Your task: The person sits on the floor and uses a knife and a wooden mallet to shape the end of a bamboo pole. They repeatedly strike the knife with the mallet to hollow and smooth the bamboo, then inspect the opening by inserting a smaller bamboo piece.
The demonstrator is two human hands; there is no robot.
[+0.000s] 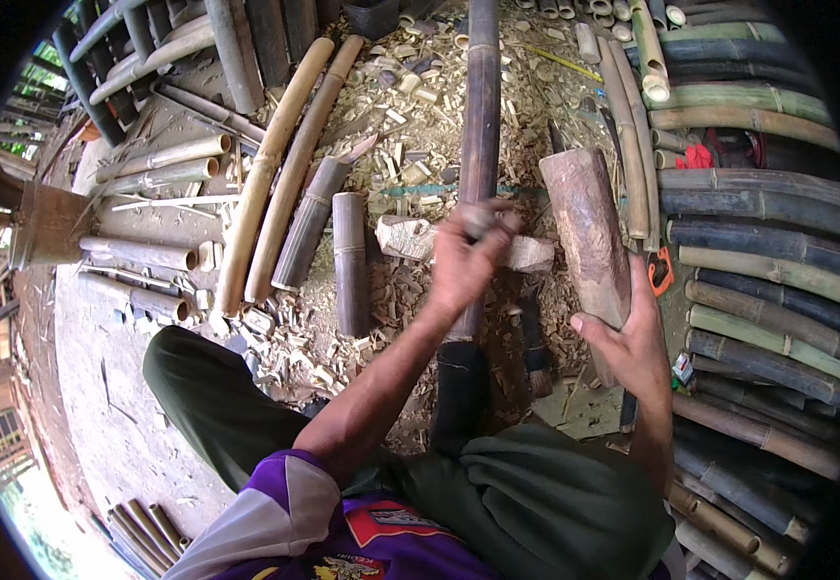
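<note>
A long dark bamboo pole (479, 116) runs from the far edge toward me, crossing a rough pale wood block (408, 239) laid sideways on the ground. Over the pole and block is my left hand (466, 259), its fingers curled together at a small greyish thing; motion blur hides what that is. My right hand (633, 338) grips the lower end of a thick brown wooden mallet (584, 217), thumb on the near side. The mallet is raised to the right of the pole, apart from it. The pole's near end lies by a black cloth-like piece (461, 387) between my legs.
Wood chips (410, 145) cover the ground. Left of the block lie short bamboo pieces (350, 271) and long curved poles (275, 164). Many bamboo lengths (758, 198) are stacked along the right. An orange-handled tool (661, 271) lies beyond my right hand.
</note>
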